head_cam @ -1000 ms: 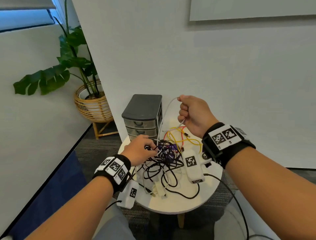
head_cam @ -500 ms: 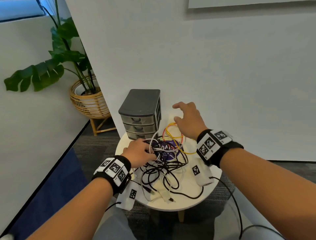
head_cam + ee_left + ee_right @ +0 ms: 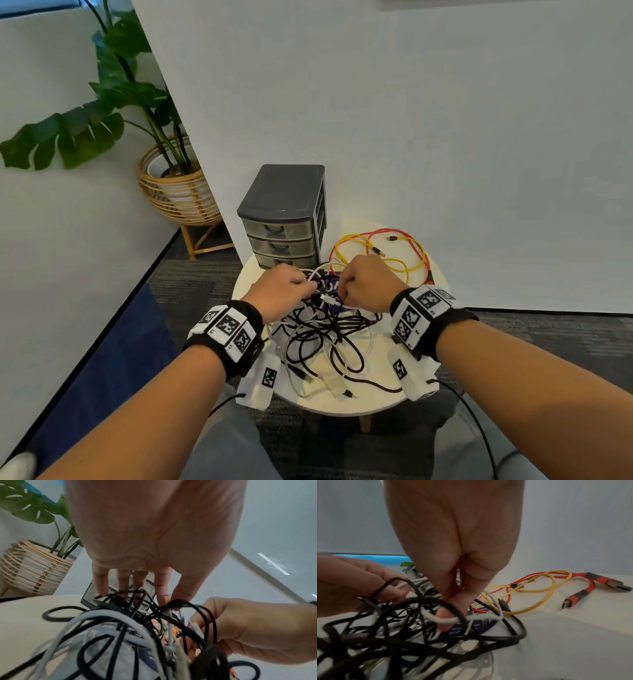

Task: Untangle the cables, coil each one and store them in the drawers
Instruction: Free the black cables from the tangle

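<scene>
Pinching white cable point(image 3: 447, 620), right hand point(image 3: 366, 286) sat at tangle's point(image 3: 325, 335) 12 o'clock edge; left hand point(image 3: 279, 291) at 10 o'clock, fingertips pinching black cable point(image 3: 173, 603).

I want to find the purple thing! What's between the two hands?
In the head view, white and black cable strands over a purple card lie between the left hand and right hand.

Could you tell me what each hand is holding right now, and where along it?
The right hand pinches a white cable mid-length in the tangle. The left hand pinches a black cable loop between thumb and forefinger atop the tangle.
</scene>
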`<state>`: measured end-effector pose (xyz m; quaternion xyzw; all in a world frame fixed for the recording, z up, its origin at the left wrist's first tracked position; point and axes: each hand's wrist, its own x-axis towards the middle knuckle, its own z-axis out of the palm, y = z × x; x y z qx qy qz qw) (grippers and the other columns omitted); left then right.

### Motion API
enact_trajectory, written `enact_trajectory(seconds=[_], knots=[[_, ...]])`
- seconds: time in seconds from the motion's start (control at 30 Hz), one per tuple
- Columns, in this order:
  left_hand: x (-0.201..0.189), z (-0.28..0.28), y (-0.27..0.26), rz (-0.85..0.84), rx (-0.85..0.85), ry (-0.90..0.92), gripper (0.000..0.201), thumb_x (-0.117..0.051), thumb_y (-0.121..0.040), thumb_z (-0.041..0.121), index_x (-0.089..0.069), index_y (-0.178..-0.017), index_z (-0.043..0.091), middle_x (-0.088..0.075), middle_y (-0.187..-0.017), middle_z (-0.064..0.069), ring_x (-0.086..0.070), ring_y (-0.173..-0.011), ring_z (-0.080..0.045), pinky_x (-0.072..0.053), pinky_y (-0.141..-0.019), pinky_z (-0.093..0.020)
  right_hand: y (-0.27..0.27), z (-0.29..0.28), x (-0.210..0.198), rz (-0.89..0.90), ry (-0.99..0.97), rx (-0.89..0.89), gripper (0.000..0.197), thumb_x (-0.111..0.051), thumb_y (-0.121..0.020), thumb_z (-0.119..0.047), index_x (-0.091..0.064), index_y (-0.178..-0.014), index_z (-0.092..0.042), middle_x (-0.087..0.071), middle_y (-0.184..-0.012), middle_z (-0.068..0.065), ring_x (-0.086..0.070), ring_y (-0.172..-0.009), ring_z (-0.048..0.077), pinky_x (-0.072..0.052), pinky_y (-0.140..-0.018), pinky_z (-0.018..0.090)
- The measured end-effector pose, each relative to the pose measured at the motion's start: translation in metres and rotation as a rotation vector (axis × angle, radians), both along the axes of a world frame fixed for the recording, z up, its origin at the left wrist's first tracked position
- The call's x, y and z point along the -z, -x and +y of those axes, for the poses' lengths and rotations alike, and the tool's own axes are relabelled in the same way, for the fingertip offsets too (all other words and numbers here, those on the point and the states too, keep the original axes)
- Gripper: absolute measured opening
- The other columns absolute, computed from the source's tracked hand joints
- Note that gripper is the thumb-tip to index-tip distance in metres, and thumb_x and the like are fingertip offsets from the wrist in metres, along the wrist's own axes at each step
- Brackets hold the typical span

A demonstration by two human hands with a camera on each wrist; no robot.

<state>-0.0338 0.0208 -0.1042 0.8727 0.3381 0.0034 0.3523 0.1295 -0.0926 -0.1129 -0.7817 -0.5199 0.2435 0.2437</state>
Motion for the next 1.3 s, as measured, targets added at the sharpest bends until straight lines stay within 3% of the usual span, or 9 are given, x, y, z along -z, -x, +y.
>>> enact_trajectory(seconds=[0.13, 0.23, 0.33, 0.57, 0.7, 0.87, 1.03, 1.17, 1.3], knots=[[0.011, 0.005, 0.0, 0.0, 0.008, -0.083, 0.017, -0.067, -0.094, 0.024, -0.065, -0.079, 0.015, -0.062, -0.107, 0.0, -0.058, -0.102, -0.02, -0.046, -0.091, -0.036, -0.001, 0.009, 0.017, -0.014, 0.22, -0.036, 0.019, -0.064, -0.083, 0.002, -0.081, -0.087, -0.006, -0.065, -0.057, -0.008, -0.057, -0.062, 0.009, -0.047, -0.058, 0.02], [0.013, 0.003, -0.003, 0.003, 0.044, -0.11, 0.019, -0.065, -0.094, 0.022, -0.059, -0.076, 0.025, -0.062, -0.105, -0.002, -0.057, -0.099, -0.02, -0.041, -0.082, -0.031, 0.002, 0.021, 0.031, -0.037, 0.288, -0.024, 0.023, -0.061, -0.093, -0.017, -0.079, -0.094, -0.002, -0.075, -0.085, 0.01, -0.061, -0.077, 0.02, -0.05, -0.067, 0.028], [0.014, 0.002, -0.006, 0.0, 0.055, -0.103, 0.003, -0.067, -0.091, 0.019, -0.066, -0.088, 0.019, -0.061, -0.104, 0.0, -0.056, -0.099, -0.018, -0.042, -0.083, -0.03, 0.001, 0.027, 0.045, -0.008, 0.322, 0.011, 0.027, -0.059, -0.097, -0.02, -0.074, -0.113, -0.006, -0.071, -0.111, 0.015, -0.06, -0.088, 0.022, -0.054, -0.083, 0.034], [0.014, 0.003, -0.007, 0.046, 0.121, -0.096, 0.013, -0.067, -0.087, 0.007, -0.07, -0.098, 0.014, -0.062, -0.109, -0.001, -0.057, -0.104, -0.018, -0.043, -0.084, -0.027, 0.008, 0.029, 0.062, 0.127, 0.276, 0.179, 0.031, -0.059, -0.096, -0.014, -0.068, -0.124, -0.004, -0.07, -0.119, 0.016, -0.062, -0.079, 0.017, -0.047, -0.057, 0.017], [0.018, 0.006, -0.004, 0.057, 0.146, -0.108, 0.02, -0.064, -0.088, 0.0, -0.069, -0.096, 0.017, -0.059, -0.113, -0.003, -0.055, -0.106, -0.018, -0.042, -0.089, -0.026, 0.014, 0.029, 0.062, 0.137, 0.279, 0.204, 0.032, -0.061, -0.094, -0.009, -0.068, -0.125, -0.006, -0.069, -0.123, 0.016, -0.067, -0.113, 0.03, -0.056, -0.092, 0.033], [0.02, 0.008, -0.004, 0.064, 0.141, -0.118, 0.029, -0.059, -0.088, -0.007, -0.068, -0.092, 0.02, -0.059, -0.112, -0.002, -0.056, -0.104, -0.019, -0.045, -0.091, -0.028, 0.021, 0.035, 0.053, 0.146, 0.328, 0.177, 0.03, -0.052, -0.101, -0.013, -0.068, -0.124, -0.002, -0.068, -0.124, 0.014, -0.064, -0.115, 0.03, -0.051, -0.087, 0.032], [0.024, 0.011, -0.001, 0.034, 0.138, -0.113, 0.033, -0.061, -0.086, -0.006, -0.062, -0.083, 0.026, -0.063, -0.106, -0.001, -0.057, -0.1, -0.018, -0.043, -0.083, -0.025, 0.024, 0.033, 0.049, 0.093, 0.296, 0.088, 0.03, -0.05, -0.101, -0.024, -0.067, -0.12, -0.008, -0.068, -0.12, 0.012, -0.062, -0.103, 0.029, -0.043, -0.073, 0.029], [0.021, 0.009, -0.001, 0.001, 0.175, -0.139, 0.021, -0.066, -0.087, 0.0, -0.061, -0.087, 0.02, -0.062, -0.099, 0.0, -0.055, -0.094, -0.017, -0.037, -0.076, -0.025, 0.023, 0.025, 0.028, 0.189, 0.334, 0.003, 0.029, -0.048, -0.103, -0.025, -0.067, -0.119, -0.009, -0.067, -0.113, 0.011, -0.061, -0.105, 0.028, -0.045, -0.086, 0.032], [0.018, 0.011, -0.002, -0.015, 0.156, -0.16, 0.014, -0.066, -0.091, 0.005, -0.066, -0.099, 0.017, -0.063, -0.104, 0.003, -0.057, -0.098, -0.016, -0.044, -0.084, -0.026, 0.007, 0.018, 0.013, 0.353, 0.406, 0.043, 0.022, -0.057, -0.099, -0.017, -0.063, -0.079, -0.009, -0.056, -0.072, 0.005, -0.052, -0.058, 0.015, -0.042, -0.058, 0.026]])
